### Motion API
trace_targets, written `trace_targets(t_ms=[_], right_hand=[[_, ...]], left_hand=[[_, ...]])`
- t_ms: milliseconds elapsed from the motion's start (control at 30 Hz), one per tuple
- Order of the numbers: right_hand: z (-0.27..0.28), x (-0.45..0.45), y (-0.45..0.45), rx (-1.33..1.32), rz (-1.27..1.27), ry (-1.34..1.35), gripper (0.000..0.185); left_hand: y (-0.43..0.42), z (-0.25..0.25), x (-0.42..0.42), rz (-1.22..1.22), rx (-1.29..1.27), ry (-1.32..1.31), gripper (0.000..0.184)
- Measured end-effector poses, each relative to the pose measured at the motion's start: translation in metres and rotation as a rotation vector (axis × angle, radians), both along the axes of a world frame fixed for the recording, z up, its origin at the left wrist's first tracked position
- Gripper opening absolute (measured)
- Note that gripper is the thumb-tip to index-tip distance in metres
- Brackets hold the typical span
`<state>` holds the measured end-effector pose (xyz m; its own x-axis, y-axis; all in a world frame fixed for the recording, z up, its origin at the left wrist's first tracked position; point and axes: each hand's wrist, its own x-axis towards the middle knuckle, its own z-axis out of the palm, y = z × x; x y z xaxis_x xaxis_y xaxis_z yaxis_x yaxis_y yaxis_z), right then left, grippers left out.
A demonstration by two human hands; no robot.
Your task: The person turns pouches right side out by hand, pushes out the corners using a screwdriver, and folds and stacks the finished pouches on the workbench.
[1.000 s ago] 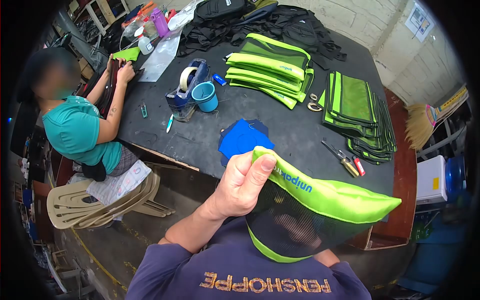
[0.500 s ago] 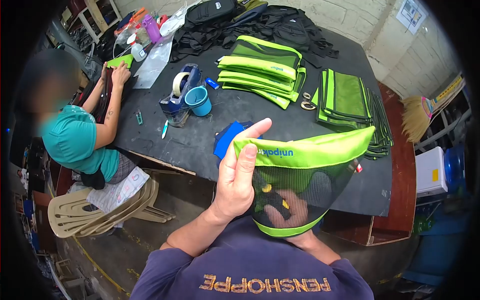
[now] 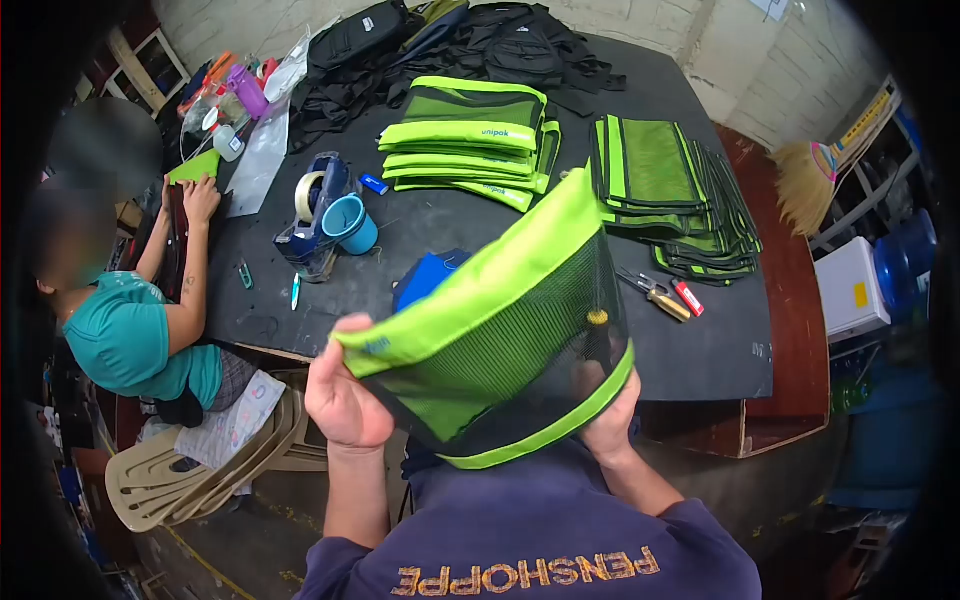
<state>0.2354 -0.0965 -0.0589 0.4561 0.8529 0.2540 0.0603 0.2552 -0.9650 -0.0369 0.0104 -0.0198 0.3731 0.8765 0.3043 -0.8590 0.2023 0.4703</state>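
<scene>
A lime-green and black mesh pouch (image 3: 490,330) is held up before my chest, tilted with its right end higher. My left hand (image 3: 345,395) grips its left corner at the green band, thumb and fingers closed round the edge. At the lower right green strip, my right hand (image 3: 612,420) is closed on the pouch, its fingers partly hidden behind the mesh. A dark tool with a yellow end (image 3: 597,318) shows dimly through the mesh by those fingers; its kind is unclear. Beyond the pouch lies a blue cloth piece (image 3: 428,277) on the black table (image 3: 700,345).
Green mesh pouches are stacked at the back (image 3: 460,135), with more mesh pieces (image 3: 655,165) at right. A screwdriver-like wooden handle (image 3: 668,303) and red lighter-like item (image 3: 688,297) lie near. Left are a tape dispenser (image 3: 320,210), blue cup (image 3: 350,225) and seated co-worker (image 3: 130,330).
The pouch has turned and tilted, its left corner lower. My left hand has moved left and down with it. My right hand has shifted from behind the mesh to the pouch's right edge.
</scene>
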Motion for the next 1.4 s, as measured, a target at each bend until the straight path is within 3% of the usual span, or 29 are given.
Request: trace_targets(t_ms=[33,133,167,233,267,333,467,567,667,767,933,1000,1033,1067,1133,1167,1200,1300,1400], right_hand=[[0.001,0.003,0.002,0.000,0.019,-0.006,0.038],[0.006,0.008,0.008,-0.004,0.080,-0.020,0.042],[0.010,0.008,0.009,-0.021,0.098,-0.085,0.041],[0.020,0.005,0.011,-0.048,0.141,-0.217,0.044],[0.024,0.003,0.011,-0.042,0.158,-0.220,0.044],[0.031,0.001,0.010,-0.008,0.203,-0.269,0.044],[0.029,0.006,0.008,0.076,0.266,-0.170,0.046],[0.028,0.012,0.003,0.066,0.289,-0.102,0.049],[0.028,0.014,-0.003,-0.014,0.305,-0.100,0.052],[0.025,0.006,-0.007,-0.045,0.147,-0.403,0.042],[0.021,0.025,-0.006,-0.106,0.178,-0.594,0.041],[0.034,0.026,-0.001,-0.179,0.365,0.026,0.035],[0.039,0.027,0.003,-0.211,0.451,0.337,0.033],[0.042,0.032,0.008,-0.209,0.448,0.335,0.033],[0.046,0.051,0.018,-0.148,0.446,-0.059,0.031],[0.047,0.061,0.020,-0.115,0.441,-0.258,0.030],[0.048,0.070,0.020,-0.112,0.441,-0.260,0.030],[0.050,0.097,0.020,-0.309,0.058,-0.935,0.033],[0.011,0.109,0.028,-0.389,-0.110,-1.011,0.038]], left_hand=[[0.005,0.001,-0.009,-0.002,0.004,0.000,0.052],[0.026,0.017,-0.027,-0.052,0.687,0.723,0.051],[0.025,0.019,-0.024,-0.037,0.679,0.727,0.051],[0.017,0.053,0.015,0.311,0.404,0.870,0.049],[0.017,0.066,0.035,0.423,0.452,0.899,0.046],[0.028,0.076,0.057,0.540,0.503,0.923,0.042],[0.047,0.077,0.077,0.461,0.750,0.900,0.036],[0.034,0.080,0.081,0.154,0.394,0.764,0.033],[0.025,0.077,0.089,0.118,0.331,0.700,0.033],[0.023,0.079,0.089,0.084,0.306,0.701,0.031],[0.025,0.078,0.084,0.035,0.362,0.819,0.029],[0.030,0.074,0.085,0.038,0.401,0.841,0.030],[0.033,0.067,0.086,0.151,0.424,0.833,0.031],[0.036,0.059,0.087,0.266,0.443,0.824,0.032],[0.041,0.049,0.079,0.380,0.459,0.813,0.032],[0.047,0.047,0.065,0.570,0.434,0.926,0.032],[0.052,0.047,0.054,0.762,0.404,1.035,0.032],[0.053,0.061,0.037,0.908,0.468,1.194,0.033],[0.051,0.067,0.041,1.011,0.550,1.260,0.034]])
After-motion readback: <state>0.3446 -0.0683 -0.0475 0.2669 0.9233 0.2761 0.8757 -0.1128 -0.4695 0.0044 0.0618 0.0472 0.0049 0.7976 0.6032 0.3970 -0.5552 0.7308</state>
